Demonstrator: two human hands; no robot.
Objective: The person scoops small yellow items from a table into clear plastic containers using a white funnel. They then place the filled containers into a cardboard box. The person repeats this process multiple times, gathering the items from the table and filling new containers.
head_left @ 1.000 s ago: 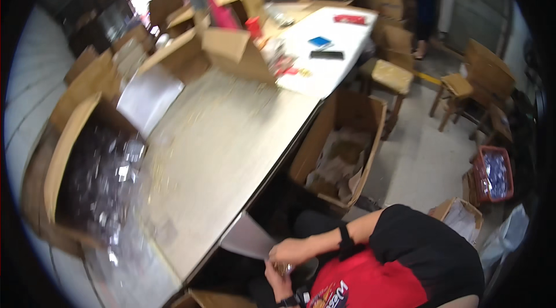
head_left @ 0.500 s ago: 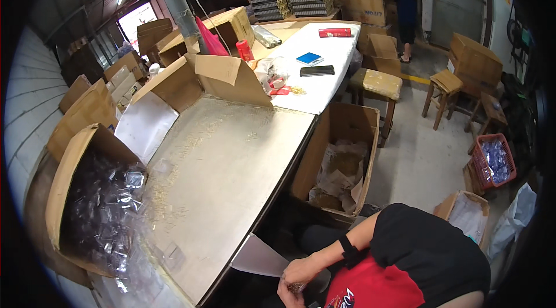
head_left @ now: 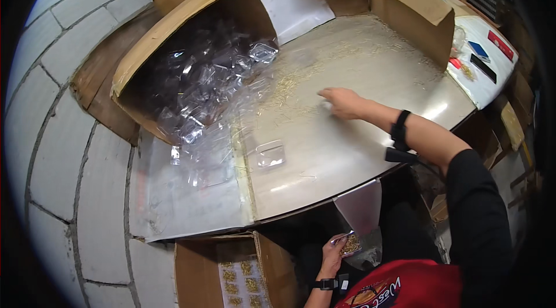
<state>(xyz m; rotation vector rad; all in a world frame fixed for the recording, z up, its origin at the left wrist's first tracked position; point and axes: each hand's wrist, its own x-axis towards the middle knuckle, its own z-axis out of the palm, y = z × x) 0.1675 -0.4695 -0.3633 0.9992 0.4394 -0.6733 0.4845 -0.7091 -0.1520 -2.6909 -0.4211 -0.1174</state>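
My left hand is low at the front edge of the table, closed on a small clear plastic box filled with thin gold-coloured pieces. My right hand reaches over the tabletop, index finger stretched out; its other fingers are partly hidden. Nothing shows in that hand. Just left of it lie scattered thin gold pieces, too small to name exactly. A clear plastic case rests on the table nearer to me. Beyond it, a tipped cardboard box spills many clear plastic cases.
Below the table's front edge, an open carton holds several boxes of gold pieces. A translucent sheet hangs at the edge near my lap. Cardboard flaps border the far side. A black phone lies far right.
The view has swung left and down. My right hand has left the spot beside my left hand at my lap and now extends over the table; the left still holds the small box.
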